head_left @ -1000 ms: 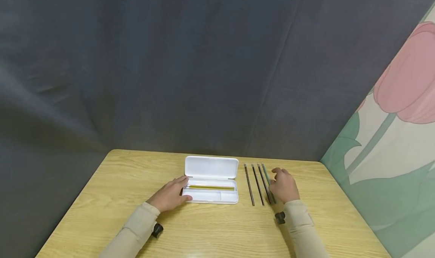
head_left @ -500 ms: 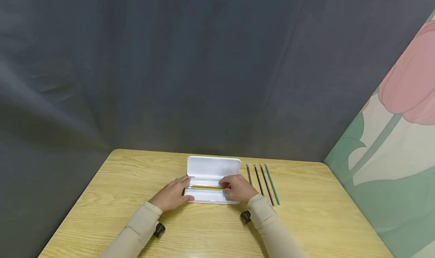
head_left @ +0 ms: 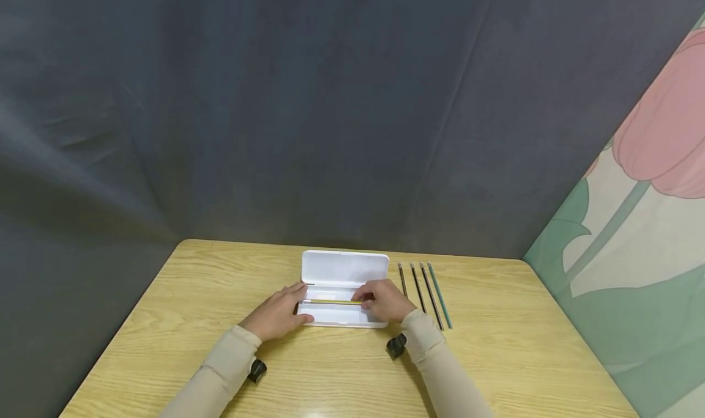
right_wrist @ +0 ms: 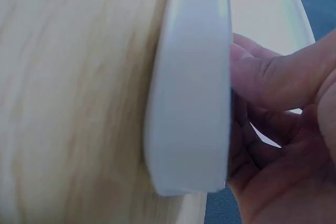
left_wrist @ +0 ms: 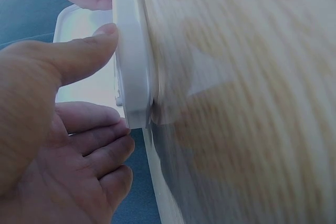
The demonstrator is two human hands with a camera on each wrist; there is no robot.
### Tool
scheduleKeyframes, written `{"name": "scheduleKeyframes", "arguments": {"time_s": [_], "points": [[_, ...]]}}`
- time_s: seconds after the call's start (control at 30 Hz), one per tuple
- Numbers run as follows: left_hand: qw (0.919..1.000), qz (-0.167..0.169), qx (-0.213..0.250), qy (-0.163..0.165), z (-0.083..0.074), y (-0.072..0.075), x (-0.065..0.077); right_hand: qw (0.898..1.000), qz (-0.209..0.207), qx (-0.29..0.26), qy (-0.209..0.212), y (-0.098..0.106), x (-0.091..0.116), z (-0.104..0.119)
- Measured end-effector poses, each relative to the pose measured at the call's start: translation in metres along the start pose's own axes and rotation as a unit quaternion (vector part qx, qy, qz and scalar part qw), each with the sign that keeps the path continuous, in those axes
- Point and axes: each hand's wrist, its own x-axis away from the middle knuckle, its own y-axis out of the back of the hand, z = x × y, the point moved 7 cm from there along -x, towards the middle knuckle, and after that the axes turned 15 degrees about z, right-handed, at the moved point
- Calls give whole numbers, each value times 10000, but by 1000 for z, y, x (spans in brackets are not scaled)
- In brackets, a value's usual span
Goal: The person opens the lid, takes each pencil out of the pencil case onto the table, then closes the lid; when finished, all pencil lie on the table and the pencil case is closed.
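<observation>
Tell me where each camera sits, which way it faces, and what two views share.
Head: on the person's head, facing forward and down at the table, white case, yellow pencil and four darker pencils; left hand, right hand and sleeves show.
Left wrist: on that wrist, facing the case's left end; left hand large, part of the right hand at top.
Right wrist: on that wrist, facing the case's right end; right hand, partly hidden by the case.
Shared: both wrist views show the case, table and right hand.
</observation>
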Motion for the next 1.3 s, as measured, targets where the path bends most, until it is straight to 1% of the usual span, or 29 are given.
{"name": "scheduleKeyframes", "arguments": {"time_s": [0.17,0.27,0.4,0.47,0.53,0.6,0.63,0.7,0.73,0.8,0.87,0.9,0.93,1.03,1.13,1.2,1.3], "points": [[10000,2,4,-2,-2,1,0,9999,-111,2,73,4,2,-1],[10000,32,-7,1,-3,1,0,9998,-122,-131,98,12,10,-1],[10000,20,4,6,-2,0,0,9989,-225,-414,78,33,29,1],[10000,13,19,-2,-1,0,0,9977,-408,-539,50,46,42,1],[10000,21,19,-3,-1,0,0,9950,-715,-700,-37,62,57,-2],[10000,36,42,-24,-1,0,0,9890,-1129,-923,-269,79,76,-11],[10000,60,41,-20,-1,0,1,9842,-1356,-1072,-388,87,86,-15],[9999,87,57,-11,-1,0,1,9722,-1847,-1250,-709,103,106,-27],[9999,92,72,-9,0,0,2,9653,-2073,-1285,-934,110,116,-35],[9999,90,99,-26,0,0,3,9534,-2358,-1266,-1397,118,131,-49],[9999,88,106,0,1,1,3,9450,-2402,-1128,-1911,119,141,-66],[9999,90,112,10,2,1,3,9423,-2349,-1048,-2143,116,144,-75],[9999,77,123,8,2,2,3,9397,-2240,-1009,-2378,112,145,-84],[9998,67,162,29,2,2,2,9351,-1892,-909,-2855,96,147,-108],[9999,52,147,14,2,1,2,9326,-1605,-783,-3135,80,146,-125],[9999,40,151,-6,1,1,3,9333,-1478,-630,-3212,73,145,-133],[9999,46,158,-15,0,1,4,9340,-1313,-501,-3285,64,144,-138]]}}
